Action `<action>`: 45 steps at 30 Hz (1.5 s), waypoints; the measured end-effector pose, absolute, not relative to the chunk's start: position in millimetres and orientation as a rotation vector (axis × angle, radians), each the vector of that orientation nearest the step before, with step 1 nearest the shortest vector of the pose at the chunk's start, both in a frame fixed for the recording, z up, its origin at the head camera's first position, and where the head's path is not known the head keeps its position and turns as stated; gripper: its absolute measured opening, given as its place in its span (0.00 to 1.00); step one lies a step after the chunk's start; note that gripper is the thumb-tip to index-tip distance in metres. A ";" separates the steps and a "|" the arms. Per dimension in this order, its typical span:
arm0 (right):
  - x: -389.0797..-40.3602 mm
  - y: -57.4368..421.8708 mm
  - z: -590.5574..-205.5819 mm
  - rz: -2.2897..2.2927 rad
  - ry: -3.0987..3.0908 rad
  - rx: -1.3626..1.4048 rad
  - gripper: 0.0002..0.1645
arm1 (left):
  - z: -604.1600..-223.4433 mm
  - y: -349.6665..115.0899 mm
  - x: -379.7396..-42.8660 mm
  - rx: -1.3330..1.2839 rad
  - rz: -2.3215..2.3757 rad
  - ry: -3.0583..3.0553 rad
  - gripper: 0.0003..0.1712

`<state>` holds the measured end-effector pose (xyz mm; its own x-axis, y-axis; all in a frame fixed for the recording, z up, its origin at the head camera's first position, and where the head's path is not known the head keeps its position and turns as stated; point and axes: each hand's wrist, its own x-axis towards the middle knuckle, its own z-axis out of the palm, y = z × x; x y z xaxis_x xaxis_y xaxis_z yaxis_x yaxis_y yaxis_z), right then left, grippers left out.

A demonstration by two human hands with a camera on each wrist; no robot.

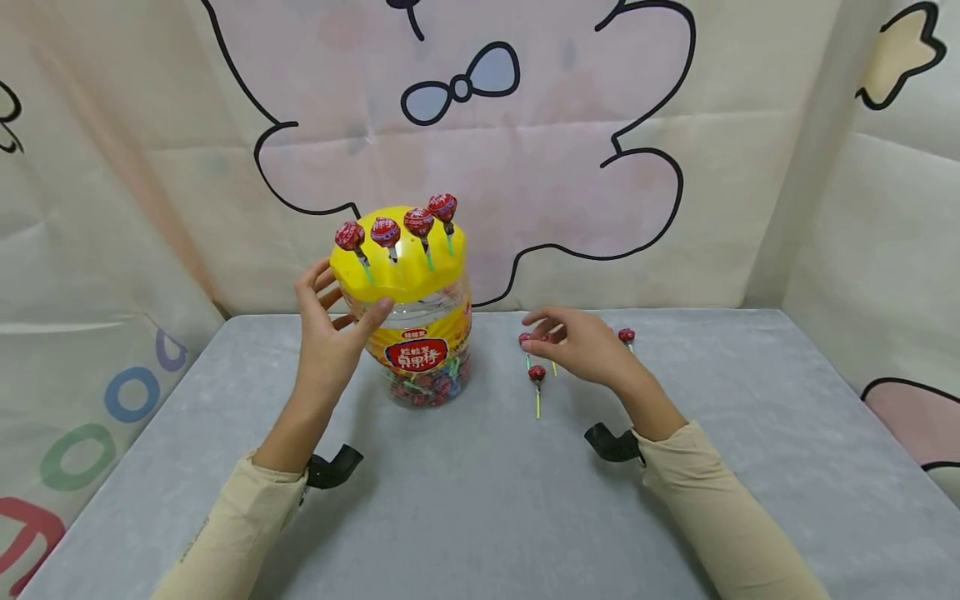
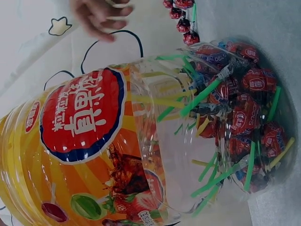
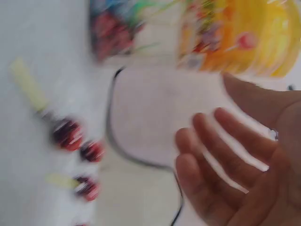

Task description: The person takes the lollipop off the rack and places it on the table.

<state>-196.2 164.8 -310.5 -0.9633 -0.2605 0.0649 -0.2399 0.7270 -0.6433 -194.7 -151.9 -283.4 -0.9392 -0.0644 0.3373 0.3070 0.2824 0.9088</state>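
Observation:
A clear plastic candy jar (image 1: 429,321) with an orange label stands on the table, lollipops (image 2: 249,113) heaped inside its bottom. Its yellow lid (image 1: 408,279) carries several red-wrapped lollipops (image 1: 386,233) standing upright by their sticks. My left hand (image 1: 330,337) grips the jar from its left side just under the lid, thumb in front and fingers behind. To the right of the jar, my right hand (image 1: 577,346) hovers over loose lollipops with fingers relaxed and apart, holding nothing. In the right wrist view, its fingers (image 3: 225,150) are loosely bent above the table.
One loose lollipop (image 1: 537,379) lies nearest me, with others partly behind the right hand. Another lollipop (image 1: 627,336) is farther right. The grey table (image 1: 480,508) ends at a printed cloth backdrop (image 1: 555,183).

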 end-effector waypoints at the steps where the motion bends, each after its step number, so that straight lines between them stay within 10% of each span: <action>1: -193.9 160.6 -304.4 -1.133 2.886 -0.440 0.25 | -283.5 -152.4 -195.3 -0.220 -1.703 -2.245 0.50; 17: -176.4 96.0 -271.9 -1.590 2.691 -0.730 0.39 | -289.0 -161.3 -203.5 -0.333 -1.878 -2.193 0.47; 45: -206.2 80.0 -213.2 -1.736 2.821 -1.103 0.31 | -289.2 -160.7 -205.0 -0.349 -1.832 -2.235 0.49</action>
<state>-206.2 80.0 -213.2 -0.7458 -0.3245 0.5818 -0.6656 0.3269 -0.6709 -205.0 -160.7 -289.2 -0.9453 0.0377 0.3242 0.3252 0.1902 0.9263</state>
